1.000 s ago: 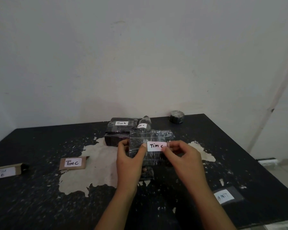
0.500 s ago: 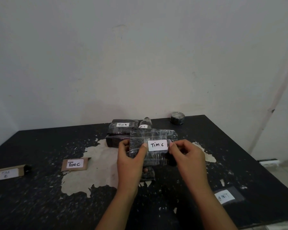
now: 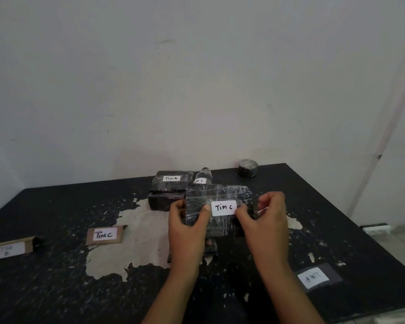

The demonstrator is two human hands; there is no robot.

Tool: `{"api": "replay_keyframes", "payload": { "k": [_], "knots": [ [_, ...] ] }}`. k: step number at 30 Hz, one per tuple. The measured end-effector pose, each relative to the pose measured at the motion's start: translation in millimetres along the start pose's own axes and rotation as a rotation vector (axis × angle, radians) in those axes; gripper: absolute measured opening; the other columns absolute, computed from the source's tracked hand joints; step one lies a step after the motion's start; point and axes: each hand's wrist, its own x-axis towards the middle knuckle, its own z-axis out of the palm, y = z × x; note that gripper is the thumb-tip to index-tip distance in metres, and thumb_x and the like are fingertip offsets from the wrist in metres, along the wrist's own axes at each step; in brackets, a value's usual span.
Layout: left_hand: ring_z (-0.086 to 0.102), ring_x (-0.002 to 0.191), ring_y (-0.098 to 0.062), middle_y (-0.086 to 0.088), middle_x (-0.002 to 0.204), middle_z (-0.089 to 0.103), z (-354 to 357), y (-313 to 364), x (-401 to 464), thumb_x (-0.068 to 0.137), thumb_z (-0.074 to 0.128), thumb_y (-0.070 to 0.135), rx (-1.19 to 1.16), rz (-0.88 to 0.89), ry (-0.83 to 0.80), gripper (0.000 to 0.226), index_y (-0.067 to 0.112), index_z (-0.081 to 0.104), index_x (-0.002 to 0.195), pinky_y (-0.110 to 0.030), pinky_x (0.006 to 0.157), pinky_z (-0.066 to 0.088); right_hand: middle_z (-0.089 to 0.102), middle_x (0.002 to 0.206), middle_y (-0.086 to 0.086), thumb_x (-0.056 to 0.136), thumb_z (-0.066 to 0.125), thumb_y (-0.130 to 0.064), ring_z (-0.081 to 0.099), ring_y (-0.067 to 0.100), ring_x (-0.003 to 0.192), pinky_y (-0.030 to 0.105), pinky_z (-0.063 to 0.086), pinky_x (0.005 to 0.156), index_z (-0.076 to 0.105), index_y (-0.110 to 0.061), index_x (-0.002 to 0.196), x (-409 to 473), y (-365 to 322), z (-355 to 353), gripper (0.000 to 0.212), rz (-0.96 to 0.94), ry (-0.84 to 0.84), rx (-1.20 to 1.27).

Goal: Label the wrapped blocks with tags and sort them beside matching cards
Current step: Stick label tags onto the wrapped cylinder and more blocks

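Observation:
I hold a dark block wrapped in clear film (image 3: 220, 195) above the table's middle. A white tag reading "Tim C" (image 3: 224, 208) is stuck on its front. My left hand (image 3: 187, 226) grips the block's left side, thumb beside the tag. My right hand (image 3: 265, 216) grips the right side, thumb pressing the tag's right edge. Behind stand a wrapped block tagged "Tim B" (image 3: 171, 183) on another dark block (image 3: 166, 201) and a narrow wrapped piece with a "C" tag (image 3: 202, 177). A brown "Tim C" card (image 3: 105, 235) lies to the left, a "Tim B" card (image 3: 11, 249) at the far left.
The black table (image 3: 56, 288) has a worn pale patch (image 3: 145, 235) in the middle. A grey tape roll (image 3: 247, 168) sits at the back edge by the wall. A dark card with a white label (image 3: 317, 278) lies at the front right.
My right hand has slid from the tag's lower right corner out to the block's right side. The block has stayed in place in my left hand.

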Motion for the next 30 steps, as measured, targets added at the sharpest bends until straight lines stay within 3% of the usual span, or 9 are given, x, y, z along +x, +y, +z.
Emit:
{"api": "replay_keyframes", "payload": {
  "k": [8,13,16,19,22,24,28,30],
  "knots": [
    [0.080,0.089,-0.015,0.006,0.112,0.077,-3,0,5,0.093,0.082,0.039,0.003,0.003,-0.007,0.033,0.039,0.060,0.117,-0.033,0.058,0.063,0.053,0.107,-0.012,0.109,0.059,-0.043,0.059,0.005,0.087,0.039,0.059,0.071,0.054,-0.027,0.105,1,1,7,0.018,-0.074,0.013,0.015],
    [0.080,0.090,-0.014,0.004,0.113,0.078,-10,1,11,0.094,0.082,0.039,0.011,0.014,-0.024,0.031,0.039,0.061,0.117,-0.035,0.061,0.065,0.052,0.108,-0.015,0.103,0.066,-0.056,0.055,-0.005,0.097,0.019,0.047,0.070,0.054,-0.028,0.108,1,-2,9,0.031,-0.067,-0.058,0.030],
    [0.080,0.096,-0.015,0.005,0.116,0.078,-17,0,17,0.091,0.084,0.044,0.013,0.003,-0.024,0.035,0.039,0.064,0.119,-0.042,0.072,0.069,0.055,0.105,-0.009,0.105,0.067,-0.049,0.057,0.004,0.091,0.022,0.046,0.072,0.054,-0.028,0.103,3,-4,12,0.025,-0.057,-0.046,0.100],
    [0.079,0.106,-0.015,0.010,0.118,0.079,-25,0,23,0.079,0.086,0.065,0.049,-0.007,-0.011,0.046,0.045,0.069,0.117,-0.050,0.089,0.067,0.056,0.117,-0.007,0.104,0.067,-0.051,0.059,0.003,0.102,0.019,0.048,0.077,0.051,-0.030,0.117,1,-8,15,0.030,-0.038,-0.066,0.168],
    [0.079,0.105,-0.011,0.014,0.115,0.080,-33,-1,28,0.073,0.086,0.075,0.071,-0.027,-0.037,0.052,0.046,0.071,0.114,-0.046,0.092,0.066,0.062,0.131,-0.014,0.095,0.068,-0.071,0.066,0.003,0.113,0.033,0.060,0.089,0.046,-0.043,0.136,-1,-8,18,0.054,0.072,-0.195,0.245],
    [0.078,0.101,-0.005,0.017,0.110,0.080,-39,-2,30,0.073,0.088,0.071,0.109,-0.038,-0.050,0.051,0.045,0.070,0.112,-0.041,0.092,0.066,0.073,0.129,-0.012,0.089,0.069,-0.080,0.075,0.008,0.110,0.044,0.065,0.094,0.049,-0.045,0.142,-1,-4,21,0.066,0.129,-0.303,0.249],
    [0.078,0.095,-0.001,0.019,0.105,0.081,-48,-10,36,0.078,0.082,0.072,0.232,-0.046,-0.069,0.052,0.039,0.072,0.116,-0.040,0.092,0.066,0.078,0.123,-0.009,0.090,0.071,-0.077,0.081,0.009,0.097,0.050,0.069,0.088,0.049,-0.045,0.147,-1,8,33,0.070,0.152,-0.382,0.255],
    [0.076,0.092,0.004,0.019,0.104,0.080,-47,-11,39,0.079,0.077,0.075,0.291,-0.044,-0.058,0.051,0.040,0.069,0.115,-0.032,0.089,0.065,0.077,0.125,-0.008,0.092,0.073,-0.071,0.081,0.007,0.098,0.049,0.069,0.088,0.048,-0.043,0.147,-1,7,38,0.067,0.168,-0.398,0.288]
  ]
}}
